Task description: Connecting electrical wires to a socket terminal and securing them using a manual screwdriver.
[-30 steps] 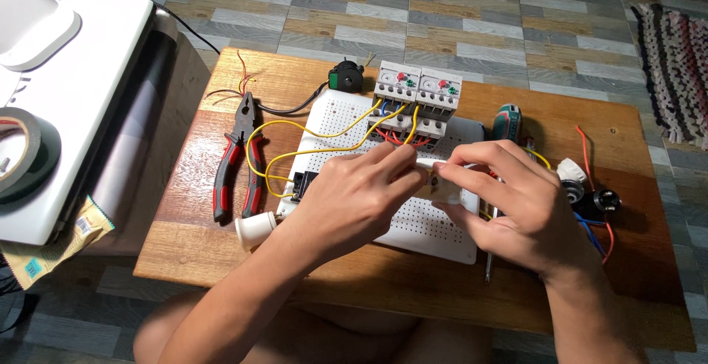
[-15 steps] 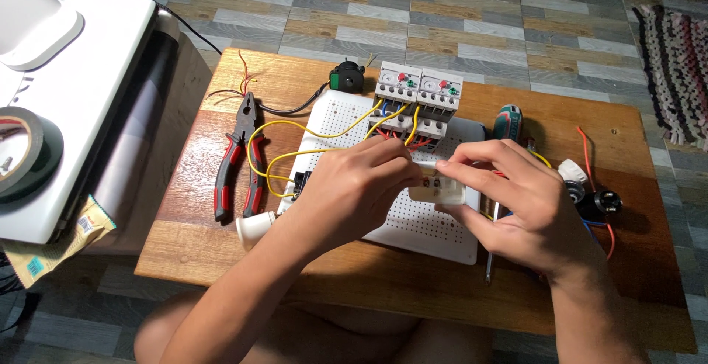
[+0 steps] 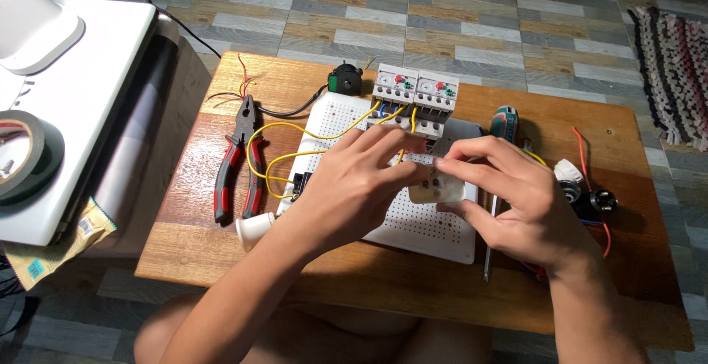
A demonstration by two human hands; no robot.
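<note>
My hands have slid a little down and to the right since a moment ago, and the small white block [image 3: 436, 187] went with them, so it now sits over the middle of the white board [image 3: 413, 224]. My left hand [image 3: 354, 187] pinches the block from 9 o'clock and my right hand [image 3: 516, 202] grips it tight from 3 o'clock, fingertips almost touching on top. The two grey switches [image 3: 415, 95] stand at 12 o'clock from the block, the pliers [image 3: 237, 161] lie far out at 9 o'clock, and the screwdriver [image 3: 500, 157] is at 2 o'clock.
</note>
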